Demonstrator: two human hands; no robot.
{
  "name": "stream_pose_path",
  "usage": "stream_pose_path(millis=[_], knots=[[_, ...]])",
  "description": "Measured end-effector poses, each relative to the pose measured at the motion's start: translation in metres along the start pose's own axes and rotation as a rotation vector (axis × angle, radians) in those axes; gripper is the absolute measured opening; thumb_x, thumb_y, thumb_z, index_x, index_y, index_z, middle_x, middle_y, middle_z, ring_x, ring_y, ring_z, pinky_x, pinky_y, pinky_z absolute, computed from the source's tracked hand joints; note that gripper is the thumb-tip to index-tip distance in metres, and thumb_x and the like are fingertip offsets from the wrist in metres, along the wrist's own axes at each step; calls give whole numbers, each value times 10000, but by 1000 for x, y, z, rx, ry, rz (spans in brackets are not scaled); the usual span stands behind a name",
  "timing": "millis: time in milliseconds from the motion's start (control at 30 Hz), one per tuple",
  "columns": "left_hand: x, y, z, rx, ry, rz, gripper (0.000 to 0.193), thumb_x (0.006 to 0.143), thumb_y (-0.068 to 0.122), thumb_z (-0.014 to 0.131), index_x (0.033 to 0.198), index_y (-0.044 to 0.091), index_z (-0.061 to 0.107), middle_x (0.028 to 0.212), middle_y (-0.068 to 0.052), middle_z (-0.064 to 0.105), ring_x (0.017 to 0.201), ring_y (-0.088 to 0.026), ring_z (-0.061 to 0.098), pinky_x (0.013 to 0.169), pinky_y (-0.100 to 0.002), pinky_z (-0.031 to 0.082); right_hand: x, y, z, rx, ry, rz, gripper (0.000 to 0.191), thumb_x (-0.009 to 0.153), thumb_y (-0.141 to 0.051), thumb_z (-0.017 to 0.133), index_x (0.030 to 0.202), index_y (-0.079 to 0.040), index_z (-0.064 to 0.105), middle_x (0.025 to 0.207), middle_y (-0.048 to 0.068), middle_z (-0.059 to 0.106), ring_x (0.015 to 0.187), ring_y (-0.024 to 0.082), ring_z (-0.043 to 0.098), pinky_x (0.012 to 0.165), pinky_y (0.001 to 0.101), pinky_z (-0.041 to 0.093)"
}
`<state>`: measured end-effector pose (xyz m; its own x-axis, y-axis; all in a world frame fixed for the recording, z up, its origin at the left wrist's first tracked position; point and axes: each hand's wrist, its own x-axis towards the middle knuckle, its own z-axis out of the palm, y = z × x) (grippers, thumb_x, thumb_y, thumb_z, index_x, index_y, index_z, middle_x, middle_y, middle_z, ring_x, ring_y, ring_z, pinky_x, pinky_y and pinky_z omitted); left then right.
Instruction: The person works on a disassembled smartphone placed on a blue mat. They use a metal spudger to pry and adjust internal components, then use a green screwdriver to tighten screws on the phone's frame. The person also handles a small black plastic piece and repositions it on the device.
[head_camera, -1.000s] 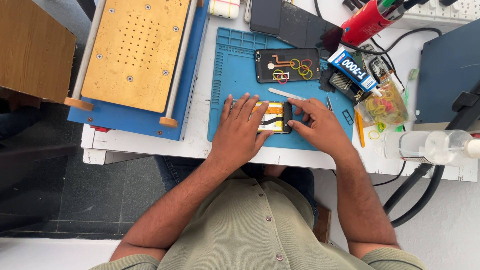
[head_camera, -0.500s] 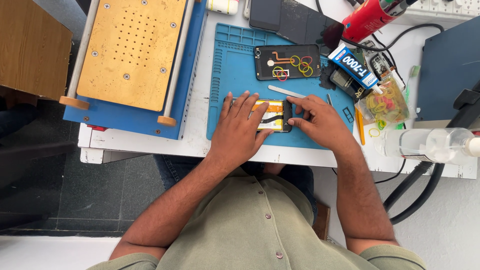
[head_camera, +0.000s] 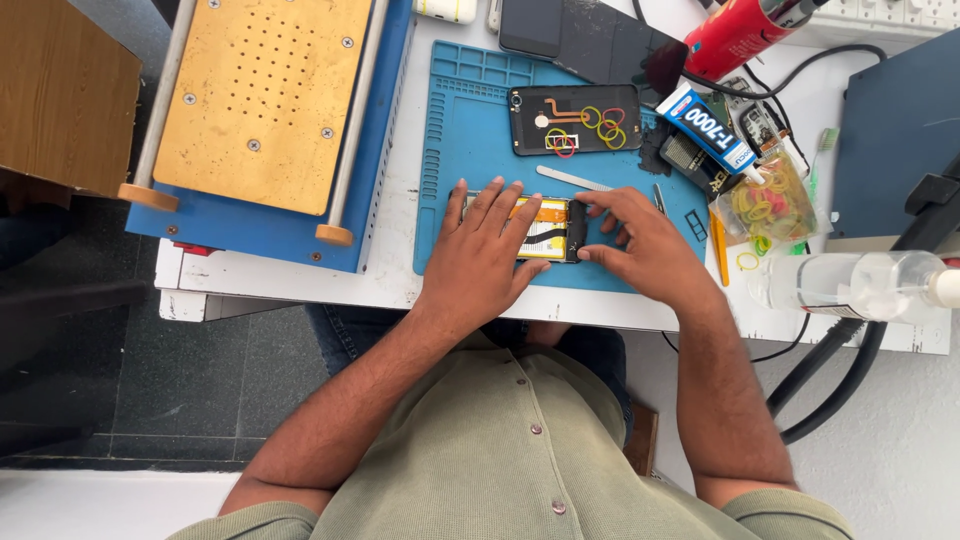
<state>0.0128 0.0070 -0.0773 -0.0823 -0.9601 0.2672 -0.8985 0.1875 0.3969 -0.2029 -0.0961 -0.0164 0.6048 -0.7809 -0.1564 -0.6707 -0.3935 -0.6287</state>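
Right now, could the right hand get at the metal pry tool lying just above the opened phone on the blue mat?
Probably yes. The right hand rests on the opened phone, and the metal pry tool lies bare on the blue mat just beyond its fingers, nothing between them.

Opened phone (head_camera: 548, 228) lies on work mat (head_camera: 470, 120), near front edge of table (head_camera: 300, 285). Left hand (head_camera: 483, 262) rests on its left part, right hand (head_camera: 645, 245) at its right end. Second phone (head_camera: 573, 119) behind it on mat, metal tool (head_camera: 572, 179) between them. Machine with perforated plate (head_camera: 262, 100) left of mat. Bag of rubber bands (head_camera: 765, 205) right of mat, bottle (head_camera: 860, 285) further right
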Motion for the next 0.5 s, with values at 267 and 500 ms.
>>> stream_pose_path(millis=[267,500], knots=[[2,-4,1,-13,-5,4,741,939,557,651,1504,113,471,1518,-155,483,1478,-312,365,1246,-601,168,-35,13,-5,98,245,-69,138,905,-17,781,1000,-57,688,1003,54,790,943,207,753,847,317,564],[8,-5,6,-14,9,8,739,938,559,647,1502,115,474,1516,-159,479,1474,-311,360,1242,-606,167,-69,-5,-25,-97,488,-621,209,822,83,782,885,-70,655,1061,117,762,1006,277,712,842,349,575]])
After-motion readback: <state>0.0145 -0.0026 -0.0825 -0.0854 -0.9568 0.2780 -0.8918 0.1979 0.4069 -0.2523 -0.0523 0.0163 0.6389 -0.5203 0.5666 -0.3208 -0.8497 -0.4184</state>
